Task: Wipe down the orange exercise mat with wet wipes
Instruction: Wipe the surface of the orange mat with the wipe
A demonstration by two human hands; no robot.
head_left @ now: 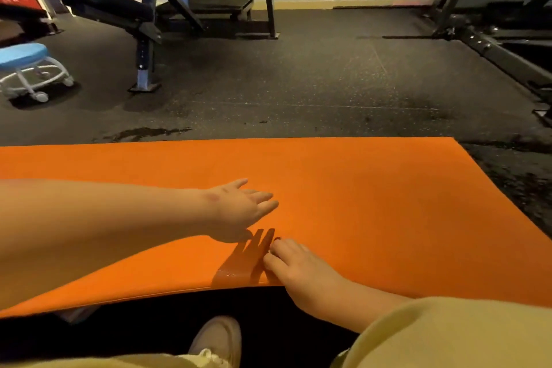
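**MAT WIPE: NEAR EDGE**

Found flat orange foam exercise mat [358,194] spread over dark speckled rubber floor [298,84]. Found left hand [239,209] above it, fingers straight and together, holding nothing; right hand [295,266] at near edge, fingers curled down, wipe beneath not confirmable. Noted wet streak [233,272] just beside. Advise flat pressure, overlapping strokes, working outward.

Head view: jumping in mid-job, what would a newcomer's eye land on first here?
The orange mat fills the lower half, bright against the dark gym floor. Over its middle the left hand is spread open, while the right hand curls its fingers at the near edge beside a glossy, wet-looking streak. A blue stool stands far left.
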